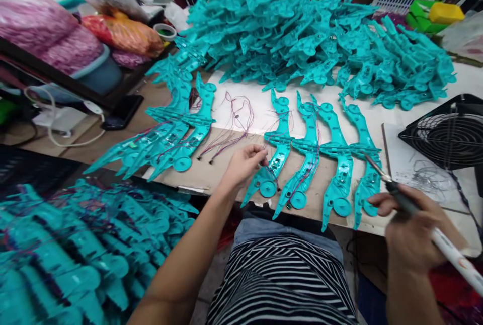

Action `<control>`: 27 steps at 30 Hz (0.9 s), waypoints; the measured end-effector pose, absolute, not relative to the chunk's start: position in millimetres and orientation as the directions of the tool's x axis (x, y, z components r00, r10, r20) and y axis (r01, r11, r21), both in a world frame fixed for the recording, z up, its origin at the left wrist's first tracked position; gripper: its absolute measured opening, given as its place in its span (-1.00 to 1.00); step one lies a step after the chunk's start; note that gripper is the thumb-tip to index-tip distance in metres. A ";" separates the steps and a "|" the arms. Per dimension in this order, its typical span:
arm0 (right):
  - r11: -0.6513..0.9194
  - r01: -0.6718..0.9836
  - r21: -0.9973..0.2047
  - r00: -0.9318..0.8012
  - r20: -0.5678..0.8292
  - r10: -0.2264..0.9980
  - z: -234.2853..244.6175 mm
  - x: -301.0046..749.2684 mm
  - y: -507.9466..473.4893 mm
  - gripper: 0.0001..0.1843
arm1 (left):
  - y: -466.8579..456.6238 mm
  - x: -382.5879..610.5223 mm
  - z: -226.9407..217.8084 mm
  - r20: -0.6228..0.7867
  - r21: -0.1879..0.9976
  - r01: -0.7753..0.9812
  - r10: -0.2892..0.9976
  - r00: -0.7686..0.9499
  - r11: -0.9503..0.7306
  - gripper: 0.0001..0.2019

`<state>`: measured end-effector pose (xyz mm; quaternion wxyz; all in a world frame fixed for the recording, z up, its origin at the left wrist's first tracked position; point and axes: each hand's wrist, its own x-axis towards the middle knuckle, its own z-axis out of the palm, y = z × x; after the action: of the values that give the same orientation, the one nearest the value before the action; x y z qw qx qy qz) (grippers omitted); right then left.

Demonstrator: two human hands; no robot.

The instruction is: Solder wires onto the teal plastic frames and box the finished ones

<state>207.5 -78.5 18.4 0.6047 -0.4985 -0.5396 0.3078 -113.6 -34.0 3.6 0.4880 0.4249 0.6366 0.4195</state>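
Note:
Several teal plastic toy shells [309,159] lie side by side at the table's front edge, thin red and purple wires running along them. My left hand [245,164] is closed in a pinch on thin wires beside the leftmost shell [277,156]. My right hand [413,229] grips a soldering iron [418,214]; its metal tip points up-left toward the rightmost shell [364,164]. A loose bundle of wires [236,124] lies on the table behind my left hand.
A big heap of teal shells [302,33] fills the back of the table. More wired shells [166,139] lie at the left, and a bin of them [75,254] sits below. A black fan grille [449,134] stands at the right. Bags are piled at back left.

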 end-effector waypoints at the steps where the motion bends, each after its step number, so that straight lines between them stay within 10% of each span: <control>1: 0.335 0.135 -0.932 0.206 0.357 0.911 17.2 191.7 -75.2 -0.44 | -32.1 -121.4 7.3 -0.286 0.950 0.081 0.946 -0.155 0.301 -0.74; 9: 0.490 0.292 -0.821 -0.013 0.509 0.861 11.4 139.6 -62.2 -0.71 | -16.9 -170.8 -9.5 -0.298 0.881 0.351 0.948 -0.108 0.317 -0.85; 16: 0.472 0.368 -0.801 -0.024 0.499 0.866 5.1 144.5 -65.6 -0.70 | -44.6 -173.8 -19.3 0.202 0.630 0.776 0.973 -0.108 -0.044 -0.79; 22: 0.511 0.384 -0.769 -0.038 0.540 0.841 6.4 144.5 -68.4 -0.68 | -43.3 -159.9 -22.4 0.021 0.338 0.941 1.000 0.008 -0.015 -0.85; 27: 0.488 0.458 -0.743 -0.066 0.519 0.852 4.1 145.9 -73.4 -0.58 | -34.8 -149.2 -28.1 0.075 0.527 0.850 0.995 -0.060 0.011 -0.88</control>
<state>145.9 -73.4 4.1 0.4999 -0.4661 -0.7029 0.1969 -149.2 -34.8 -28.1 0.1620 0.6662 0.6923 0.2250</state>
